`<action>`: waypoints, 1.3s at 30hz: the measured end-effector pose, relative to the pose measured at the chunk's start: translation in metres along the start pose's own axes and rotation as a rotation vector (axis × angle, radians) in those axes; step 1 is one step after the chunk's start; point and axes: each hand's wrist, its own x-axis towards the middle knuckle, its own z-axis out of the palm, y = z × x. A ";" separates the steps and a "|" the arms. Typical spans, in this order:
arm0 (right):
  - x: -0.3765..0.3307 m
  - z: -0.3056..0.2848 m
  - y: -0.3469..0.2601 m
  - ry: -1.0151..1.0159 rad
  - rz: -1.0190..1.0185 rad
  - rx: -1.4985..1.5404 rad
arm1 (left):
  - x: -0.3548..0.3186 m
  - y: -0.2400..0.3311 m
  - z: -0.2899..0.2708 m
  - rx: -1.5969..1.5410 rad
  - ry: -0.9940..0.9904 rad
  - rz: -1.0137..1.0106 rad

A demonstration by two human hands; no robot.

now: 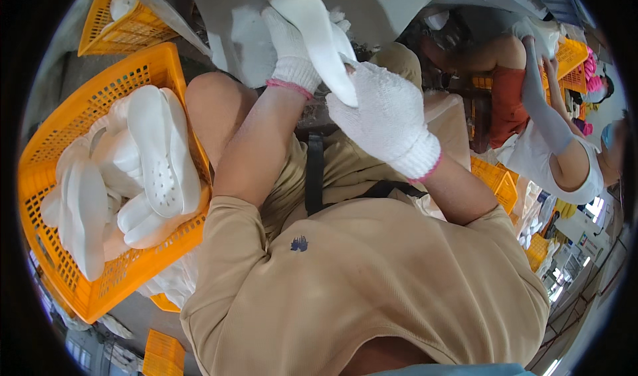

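Workshop floor [136,309] grey; bright lights along right rim. Right hand [385,113], in white knit glove, clamped on lower end of white shoe piece [312,34]. Left hand [289,47], gloved likewise, closed round same piece from behind, fingertips showing past far edge. Piece tilted between hands, before pale grey surface [229,17]. Just beside left forearm: orange basket [86,303], perforated walls, loaded with white clogs [159,183]. Beyond, upper left: second orange basket [133,30]. Right side: co-worker [538,163] in white top, near orange crates [495,180].
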 end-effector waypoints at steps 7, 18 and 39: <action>0.067 -0.025 -0.012 -0.143 -0.076 -0.185 | 0.005 0.013 0.015 0.129 -0.711 0.231; -0.121 0.007 0.071 0.082 0.739 1.592 | -0.058 -0.036 0.004 0.136 -0.232 0.217; -0.249 -0.036 0.198 -0.191 0.600 0.078 | -0.190 0.060 -0.041 1.829 0.028 1.220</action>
